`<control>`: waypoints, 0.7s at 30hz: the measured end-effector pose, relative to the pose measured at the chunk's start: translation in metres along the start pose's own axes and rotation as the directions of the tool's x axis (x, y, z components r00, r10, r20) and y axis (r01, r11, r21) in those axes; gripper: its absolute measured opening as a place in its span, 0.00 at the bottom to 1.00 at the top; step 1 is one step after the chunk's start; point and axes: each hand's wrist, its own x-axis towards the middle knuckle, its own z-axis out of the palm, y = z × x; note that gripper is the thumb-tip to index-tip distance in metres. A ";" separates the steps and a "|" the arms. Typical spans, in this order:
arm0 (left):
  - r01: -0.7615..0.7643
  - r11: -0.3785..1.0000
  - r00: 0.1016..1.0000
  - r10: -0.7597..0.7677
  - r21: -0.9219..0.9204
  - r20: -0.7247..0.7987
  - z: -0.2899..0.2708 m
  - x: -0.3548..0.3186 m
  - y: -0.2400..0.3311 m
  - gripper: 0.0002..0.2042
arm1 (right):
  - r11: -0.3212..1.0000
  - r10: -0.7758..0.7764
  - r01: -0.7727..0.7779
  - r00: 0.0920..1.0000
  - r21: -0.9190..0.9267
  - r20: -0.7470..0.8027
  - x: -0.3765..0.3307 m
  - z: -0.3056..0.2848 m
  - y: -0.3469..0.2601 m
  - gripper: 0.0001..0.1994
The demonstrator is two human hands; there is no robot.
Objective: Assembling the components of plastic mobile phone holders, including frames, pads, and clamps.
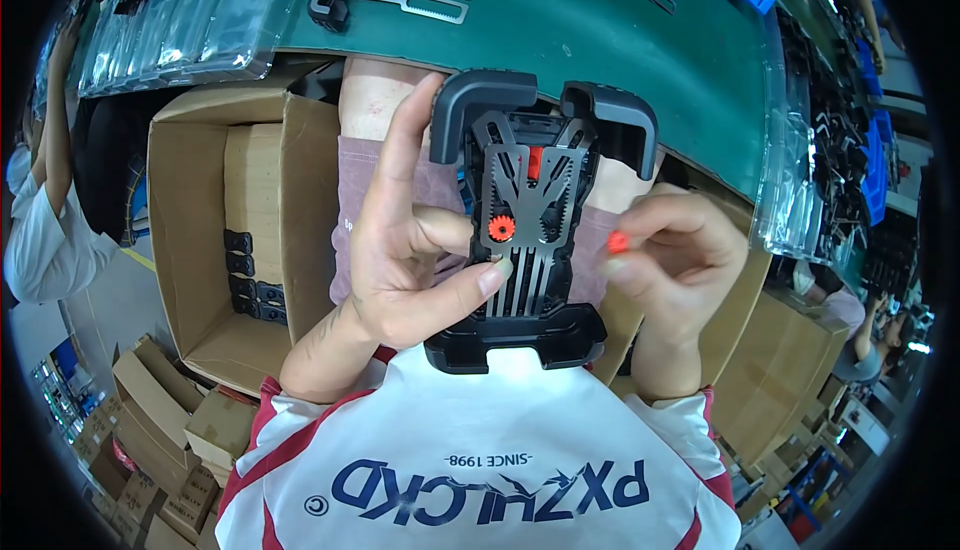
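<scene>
Gripping black bracket [530, 218] w/ part-curled L hand [400, 260], w/ index finger straight & thumb across front; pinching small red gear [618, 242] in curled R hand [685, 260], just R of bracket. Flanked, L of bracket, by open cardboard box [308, 250] w/ blk parts [241, 264] inside. Holding bracket hooked end away from torso [480, 430], w/ long axis approx. fore-aft.

There are two red gears [501, 229], one held black holder [525, 212], its two hooked arms [484, 90] and one red strip [535, 162].
</scene>
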 end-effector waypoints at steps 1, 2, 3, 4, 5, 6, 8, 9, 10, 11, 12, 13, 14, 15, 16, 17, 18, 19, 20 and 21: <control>0.003 1.000 1.000 -0.003 0.001 0.003 0.002 0.000 0.001 0.47 | 1.000 0.001 -0.001 1.000 0.000 -0.004 -0.001 0.002 -0.001 0.15; 0.002 1.000 1.000 -0.002 -0.001 -0.015 0.005 0.000 0.002 0.47 | 0.999 0.017 -0.016 1.000 -0.046 0.026 -0.002 0.004 -0.002 0.15; 0.000 1.000 0.999 0.000 -0.002 -0.033 0.008 0.000 0.002 0.47 | 0.995 0.035 -0.030 0.998 -0.092 0.056 -0.002 0.006 -0.004 0.14; -0.002 1.000 0.999 0.002 -0.003 -0.051 0.010 -0.001 0.003 0.47 | 0.989 0.053 -0.041 0.995 -0.139 0.085 -0.002 0.007 -0.005 0.14; -0.005 1.000 0.998 0.005 -0.003 -0.070 0.011 -0.001 0.003 0.47 | 0.981 0.073 -0.051 0.991 -0.185 0.114 -0.003 0.008 -0.006 0.13; -0.005 1.000 0.998 0.005 -0.001 -0.067 0.011 -0.001 0.003 0.47 | 0.982 0.071 -0.050 0.991 -0.184 0.111 -0.003 0.008 -0.005 0.13; 0.016 1.000 1.000 -0.016 -0.003 -0.015 0.005 -0.003 0.003 0.47 | 0.979 0.031 -0.001 0.989 -0.203 0.141 -0.001 0.008 -0.002 0.13; 0.026 1.000 1.000 -0.026 -0.004 0.012 0.002 -0.004 0.003 0.47 | 0.977 0.011 0.023 0.988 -0.213 0.157 0.000 0.008 0.000 0.13; 0.037 0.999 0.999 -0.037 -0.005 0.038 0.001 -0.004 0.002 0.48 | 0.974 -0.008 0.047 0.985 -0.223 0.172 0.000 0.008 0.001 0.13; 0.037 0.999 0.999 -0.037 -0.004 0.039 0.002 -0.004 0.003 0.48 | 0.974 -0.009 0.048 0.985 -0.222 0.172 0.000 0.009 0.000 0.13; 0.038 0.999 0.999 -0.038 -0.012 0.025 0.003 -0.005 0.003 0.47 | 0.975 0.010 0.025 0.987 -0.220 0.158 0.000 0.010 -0.002 0.12; 0.039 0.999 0.999 -0.039 -0.020 0.012 0.005 -0.005 0.004 0.47 | 0.976 0.029 0.003 0.989 -0.218 0.144 0.000 0.012 -0.005 0.12; 0.040 0.999 0.999 -0.040 -0.028 0.000 0.006 -0.005 0.004 0.47 | 0.976 0.049 -0.020 0.990 -0.216 0.129 0.000 0.012 -0.008 0.12; 0.042 0.998 0.999 -0.042 -0.037 -0.013 0.007 -0.006 0.004 0.47 | 0.976 0.069 -0.043 0.991 -0.214 0.115 -0.001 0.013 -0.009 0.11; 0.043 0.998 0.999 -0.043 -0.037 -0.010 0.007 -0.006 0.004 0.47 | 0.976 0.068 -0.042 0.991 -0.215 0.111 -0.001 0.013 -0.008 0.11; 0.030 0.999 1.000 -0.030 -0.030 -0.008 0.007 -0.006 0.003 0.47 | 0.973 0.043 -0.014 0.992 -0.228 0.122 -0.001 0.012 -0.007 0.11; 0.017 1.000 1.000 -0.017 -0.024 -0.006 0.006 -0.006 0.002 0.47 | 0.970 0.019 0.014 0.991 -0.242 0.133 -0.001 0.012 -0.005 0.11; 0.004 1.000 1.000 -0.004 -0.017 -0.004 0.006 -0.006 0.001 0.47 | 0.966 -0.006 0.043 0.989 -0.254 0.145 -0.001 0.011 -0.004 0.12; -0.010 1.000 1.000 0.010 -0.010 -0.002 0.006 -0.006 0.001 0.47 | 0.961 -0.030 0.071 0.987 -0.267 0.157 -0.001 0.011 -0.004 0.12; -0.009 1.000 1.000 0.009 -0.011 0.000 0.006 -0.006 0.001 0.47 | 0.961 -0.030 0.071 0.988 -0.267 0.155 -0.002 0.011 -0.005 0.12</control>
